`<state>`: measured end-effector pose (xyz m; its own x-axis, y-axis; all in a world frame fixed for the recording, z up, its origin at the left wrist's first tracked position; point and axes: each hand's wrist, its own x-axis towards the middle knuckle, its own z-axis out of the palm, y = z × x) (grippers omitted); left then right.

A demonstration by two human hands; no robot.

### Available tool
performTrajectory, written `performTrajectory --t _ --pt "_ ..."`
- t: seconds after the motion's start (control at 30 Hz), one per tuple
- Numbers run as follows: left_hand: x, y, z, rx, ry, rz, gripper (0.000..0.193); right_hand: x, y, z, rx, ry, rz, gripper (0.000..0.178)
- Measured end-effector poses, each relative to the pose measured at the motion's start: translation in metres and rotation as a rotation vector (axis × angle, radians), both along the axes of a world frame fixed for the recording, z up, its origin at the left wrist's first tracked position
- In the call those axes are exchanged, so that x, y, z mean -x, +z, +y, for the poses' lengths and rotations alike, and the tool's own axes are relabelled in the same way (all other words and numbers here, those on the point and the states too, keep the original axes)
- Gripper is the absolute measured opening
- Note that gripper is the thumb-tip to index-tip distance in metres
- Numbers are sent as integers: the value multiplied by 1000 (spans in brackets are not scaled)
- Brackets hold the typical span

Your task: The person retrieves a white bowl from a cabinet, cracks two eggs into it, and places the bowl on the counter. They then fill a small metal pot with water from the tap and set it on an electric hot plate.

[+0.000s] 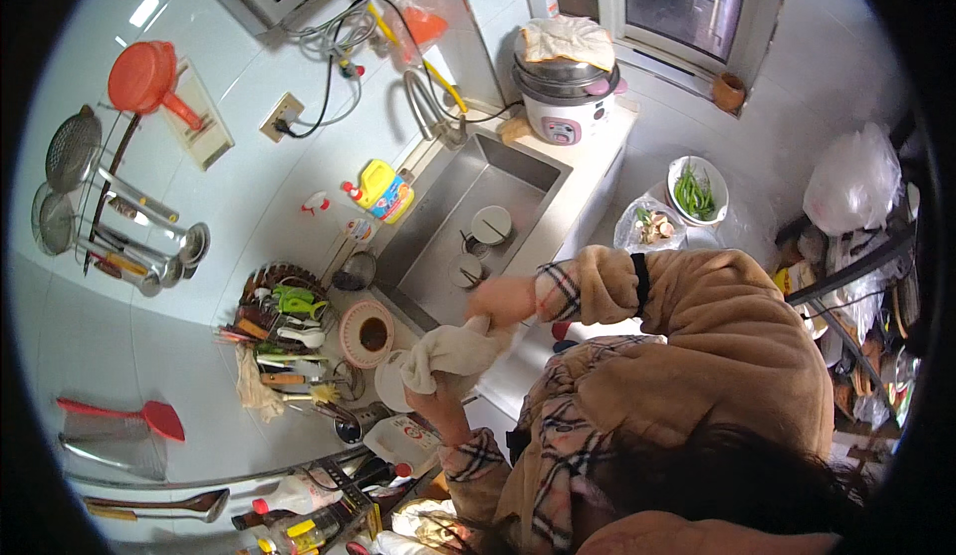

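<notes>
Over the counter at the sink's near corner, my left hand [440,408] is closed round a bunched white cloth [453,352]. A white round dish [390,384] shows at the cloth's left edge; whether it is a bowl or a plate I cannot tell. My right hand [503,299] is at the cloth's upper right end, by the sink's front edge, and its fingers are smeared by motion. In the steel sink [423,261] sit a white bowl [491,224] and a second small round dish [465,270], with thin dark utensils beside them.
A pink-rimmed basin [366,334] with dark liquid stands left of the cloth, near a utensil rack [289,321]. A yellow detergent bottle [382,193] is behind the sink. A rice cooker [566,107] stands beyond it. At right are green peppers [694,195] in a bowl.
</notes>
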<state>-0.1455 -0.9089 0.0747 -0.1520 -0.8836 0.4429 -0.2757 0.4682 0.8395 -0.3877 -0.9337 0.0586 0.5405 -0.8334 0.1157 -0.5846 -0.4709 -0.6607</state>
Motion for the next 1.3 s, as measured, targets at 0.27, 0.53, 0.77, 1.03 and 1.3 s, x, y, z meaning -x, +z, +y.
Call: performTrajectory --t 0.27,0.53,0.77,1.03,1.3 --pt "-34 -22 1 -125 86 -234 53 27 59 -56 -561 -37 -664 61" --pt "-92 -66 57 -561 72 -69 32 53 85 -151 -501 57 -872 52" --pt "-97 -77 89 -649 122 -7 31 131 107 -277 -206 -112 -977 52" --pt "-91 -72 101 -673 156 -18 29 302 80 -359 122 -401 -1042 46" --pt "-99 -75 119 -711 165 -129 28 419 -93 -328 572 -59 -825 14"
